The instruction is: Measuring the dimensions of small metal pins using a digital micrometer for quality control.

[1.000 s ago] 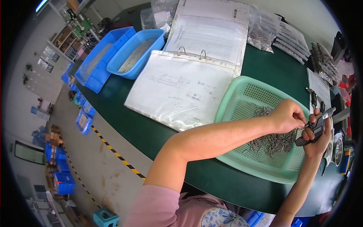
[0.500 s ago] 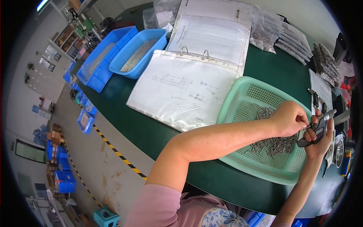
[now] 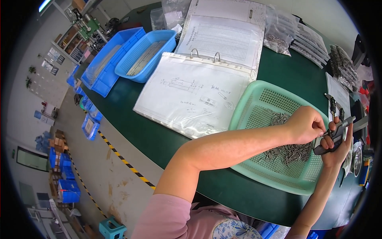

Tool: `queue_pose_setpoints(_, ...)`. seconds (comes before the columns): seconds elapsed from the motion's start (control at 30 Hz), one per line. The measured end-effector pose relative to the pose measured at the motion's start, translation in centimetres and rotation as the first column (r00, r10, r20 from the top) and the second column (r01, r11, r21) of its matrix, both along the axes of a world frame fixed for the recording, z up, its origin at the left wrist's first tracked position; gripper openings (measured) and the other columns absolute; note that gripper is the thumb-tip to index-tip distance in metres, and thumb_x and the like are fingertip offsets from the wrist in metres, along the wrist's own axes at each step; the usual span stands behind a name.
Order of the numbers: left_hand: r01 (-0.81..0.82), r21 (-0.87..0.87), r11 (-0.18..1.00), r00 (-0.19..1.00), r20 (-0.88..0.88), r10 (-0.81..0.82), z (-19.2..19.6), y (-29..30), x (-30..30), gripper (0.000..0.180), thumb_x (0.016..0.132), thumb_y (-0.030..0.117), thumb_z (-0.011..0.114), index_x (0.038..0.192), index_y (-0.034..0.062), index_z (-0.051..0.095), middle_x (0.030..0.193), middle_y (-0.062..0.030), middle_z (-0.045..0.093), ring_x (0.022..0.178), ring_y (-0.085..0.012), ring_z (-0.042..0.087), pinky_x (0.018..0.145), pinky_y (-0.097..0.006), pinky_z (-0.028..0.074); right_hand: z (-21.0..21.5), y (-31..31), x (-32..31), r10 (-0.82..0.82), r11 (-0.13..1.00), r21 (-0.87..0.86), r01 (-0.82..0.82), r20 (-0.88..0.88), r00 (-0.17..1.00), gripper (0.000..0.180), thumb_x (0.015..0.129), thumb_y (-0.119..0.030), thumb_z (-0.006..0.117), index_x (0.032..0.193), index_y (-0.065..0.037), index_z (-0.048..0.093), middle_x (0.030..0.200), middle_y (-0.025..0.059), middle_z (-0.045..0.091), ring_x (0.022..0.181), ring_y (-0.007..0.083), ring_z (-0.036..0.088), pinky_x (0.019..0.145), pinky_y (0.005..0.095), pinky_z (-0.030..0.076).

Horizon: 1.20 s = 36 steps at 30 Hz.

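Your left hand is closed to a pinch, thumb and fingertips together on what looks like a small metal pin; its far end is too small to make out. Your right hand is wrapped around a grey micrometer, fingers curled over the frame, with no slack to be seen. What matters most is how these two meet: the pin sits just left of the micrometer, pointing roughly sideways toward it, while the micrometer's long axis slants from lower left up to the silver thimble at upper right. Whether the pin touches the measuring faces, you can't tell from here. The left hand is nearer the pin, and its forearm crosses over the green basket. Below your left wrist lies a heap of similar pins. Beyond the right fingers rests a black caliper; farther left, a ring binder lies spread.
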State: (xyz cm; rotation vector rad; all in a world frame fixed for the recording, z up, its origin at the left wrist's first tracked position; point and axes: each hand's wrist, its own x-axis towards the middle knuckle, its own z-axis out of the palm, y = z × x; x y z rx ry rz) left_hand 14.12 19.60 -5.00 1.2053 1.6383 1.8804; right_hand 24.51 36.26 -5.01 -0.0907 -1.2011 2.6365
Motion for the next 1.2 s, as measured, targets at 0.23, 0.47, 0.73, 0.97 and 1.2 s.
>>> queue_pose_setpoints(0.23, -0.008, 0.003, 1.0, 1.0, -0.009, 0.008, 0.1, -0.1, 0.1, 0.006, 0.068, 0.002, 0.063, 0.073, -0.0018, 0.065, 0.064, -0.0108, 0.063, 0.06, -0.0143, 0.06, 0.057, -0.026, 0.047, 0.0, -0.1, 0.0, -0.056, 0.998, -0.037, 0.056, 0.021, 0.998, 0.047, 0.092, -0.043, 0.031, 0.112, -0.002, 0.042, 0.088, 0.0056, 0.05, 0.042, 0.0118, 0.038, 0.039, 0.0249, 0.031)
queue_pose_setpoints(0.47, -0.008, 0.026, 1.0, 1.0, -0.005, 0.008, 0.1, -0.1, 0.1, 0.007, 0.068, 0.002, 0.062, 0.073, -0.0014, 0.065, 0.064, -0.011, 0.063, 0.059, -0.0147, 0.06, 0.056, -0.027, 0.047, 0.1, -0.2, 0.0, -0.033, 0.999, -0.038, 0.032, -0.014, 0.999, 0.046, 0.092, -0.04, 0.03, 0.113, -0.001, 0.042, 0.088, 0.0062, 0.049, 0.042, 0.0128, 0.038, 0.04, 0.025, 0.031)
queue_pose_setpoints(0.73, -0.038, 0.035, 0.999, 0.996, -0.083, 0.041, 0.1, 0.3, 0.2, 0.009, 0.067, 0.003, 0.06, 0.072, -0.0007, 0.066, 0.061, -0.0121, 0.061, 0.057, -0.0183, 0.059, 0.055, -0.028, 0.047, 0.1, 0.3, 0.2, -0.04, 0.999, -0.032, 0.04, -0.01, 0.999, 0.045, 0.093, -0.04, 0.029, 0.113, -0.002, 0.042, 0.087, 0.0059, 0.049, 0.042, 0.0122, 0.037, 0.04, 0.0247, 0.031)
queue_pose_setpoints(0.97, -0.067, 0.036, 0.997, 0.991, -0.111, 0.071, -0.1, 0.1, 0.2, 0.008, 0.066, 0.002, 0.059, 0.07, -0.0005, 0.065, 0.058, -0.0123, 0.059, 0.053, -0.02, 0.058, 0.052, -0.029, 0.045, -0.3, 0.2, 0.2, -0.068, 0.998, -0.014, 0.068, -0.001, 0.998, 0.044, 0.093, -0.037, 0.029, 0.115, -0.002, 0.041, 0.09, 0.0052, 0.048, 0.043, 0.0113, 0.038, 0.04, 0.0239, 0.031)
queue_pose_setpoints(1.2, -0.133, 0.072, 0.988, 0.985, -0.098, 0.14, -0.6, 1.3, 0.7, 0.007, 0.064, 0.001, 0.059, 0.066, 0.0009, 0.065, 0.06, -0.015, 0.06, 0.055, -0.0248, 0.06, 0.053, -0.032, 0.047, -0.8, 2.4, 0.8, -0.074, 0.997, 0.029, 0.074, 0.012, 0.997, 0.044, 0.094, -0.037, 0.03, 0.118, -0.002, 0.04, 0.089, 0.0043, 0.047, 0.043, 0.01, 0.037, 0.039, 0.0222, 0.029)
